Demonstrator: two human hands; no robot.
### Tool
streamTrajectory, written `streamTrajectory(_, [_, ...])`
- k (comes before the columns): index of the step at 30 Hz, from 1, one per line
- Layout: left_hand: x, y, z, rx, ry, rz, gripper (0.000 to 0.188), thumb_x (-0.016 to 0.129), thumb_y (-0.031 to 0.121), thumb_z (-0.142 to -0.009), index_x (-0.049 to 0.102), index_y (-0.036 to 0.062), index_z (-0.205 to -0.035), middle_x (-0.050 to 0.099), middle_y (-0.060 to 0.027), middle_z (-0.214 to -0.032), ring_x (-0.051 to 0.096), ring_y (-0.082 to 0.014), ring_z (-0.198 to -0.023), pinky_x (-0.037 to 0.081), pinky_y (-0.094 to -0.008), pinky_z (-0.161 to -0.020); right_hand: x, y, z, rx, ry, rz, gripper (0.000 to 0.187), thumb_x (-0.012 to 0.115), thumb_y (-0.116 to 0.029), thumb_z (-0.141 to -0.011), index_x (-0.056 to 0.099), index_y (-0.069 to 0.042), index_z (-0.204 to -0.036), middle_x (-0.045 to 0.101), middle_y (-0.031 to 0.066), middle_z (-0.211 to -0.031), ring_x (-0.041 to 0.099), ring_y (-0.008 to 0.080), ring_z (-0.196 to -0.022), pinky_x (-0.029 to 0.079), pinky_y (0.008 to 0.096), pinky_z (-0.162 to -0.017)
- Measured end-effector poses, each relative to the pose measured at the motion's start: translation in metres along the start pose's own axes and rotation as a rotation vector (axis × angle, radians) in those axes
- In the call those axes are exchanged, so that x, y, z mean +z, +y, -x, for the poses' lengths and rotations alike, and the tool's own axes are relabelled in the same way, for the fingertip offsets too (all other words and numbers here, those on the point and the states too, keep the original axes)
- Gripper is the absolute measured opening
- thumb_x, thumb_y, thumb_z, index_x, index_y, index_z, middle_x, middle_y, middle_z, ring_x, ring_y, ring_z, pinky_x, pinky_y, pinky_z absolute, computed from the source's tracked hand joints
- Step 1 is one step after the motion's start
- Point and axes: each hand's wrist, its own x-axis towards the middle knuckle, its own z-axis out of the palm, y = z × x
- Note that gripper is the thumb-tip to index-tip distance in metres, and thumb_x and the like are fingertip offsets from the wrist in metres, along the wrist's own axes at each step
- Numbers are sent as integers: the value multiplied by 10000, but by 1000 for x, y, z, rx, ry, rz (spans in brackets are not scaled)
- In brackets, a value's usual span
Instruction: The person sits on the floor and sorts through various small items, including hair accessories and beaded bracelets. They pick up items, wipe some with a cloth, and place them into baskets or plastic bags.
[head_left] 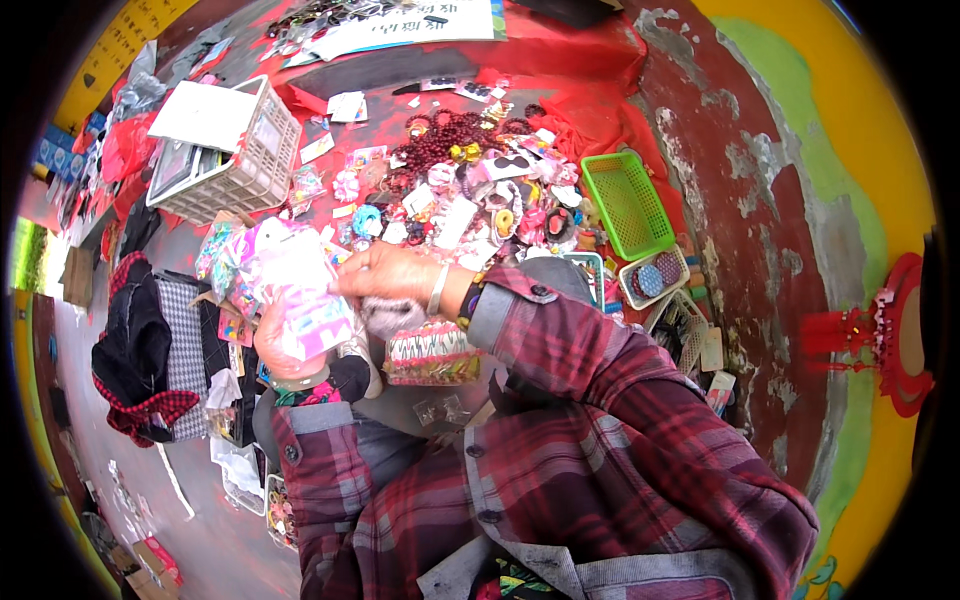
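My left hand (278,345) is closed round a bundle of shiny pink-and-white packets (312,318), partly washed out by glare. My right hand (395,272) reaches across to the bundle's right edge. Its fingertips are pinched together there, and whatever they grip is too small and bright to make out. Just below that hand lies a fuzzy greyish-pink item (392,316). Under it sits a clear-wrapped pack (432,354) with a white patterned band. More colourful packets (222,255) lie beside the bundle on the left.
Hair ties and dark red bead strings (445,145) are heaped on the red cloth ahead. A white crate (228,180) stands at left, a green basket (628,205) at right by the peeling wall. Dark clothing (135,355) lies left.
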Motion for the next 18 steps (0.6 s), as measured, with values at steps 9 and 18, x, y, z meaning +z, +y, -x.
streamTrajectory(9, [16, 0, 2, -26, -35, -257, 382, 537, 90, -820, 437, -9, -1175, 564, -126, -1050, 575, -226, -932, 461, -350, -829, 16, -6, 26, -123, 344, 288, 195, 628, -221, -740, 649, -33, -786, 594, 114, -619, 558, 131, -586, 451, 288, -576])
streamTrajectory(18, [42, -24, -1, -143, -348, -309, 312, 473, 130, -874, 477, -12, -1152, 538, -149, -1129, 523, -242, -1041, 427, -397, -889, -14, -26, 79, -223, 461, 332, 208, 641, -221, -714, 634, -20, -768, 586, 119, -611, 570, 156, -593, 452, 300, -578])
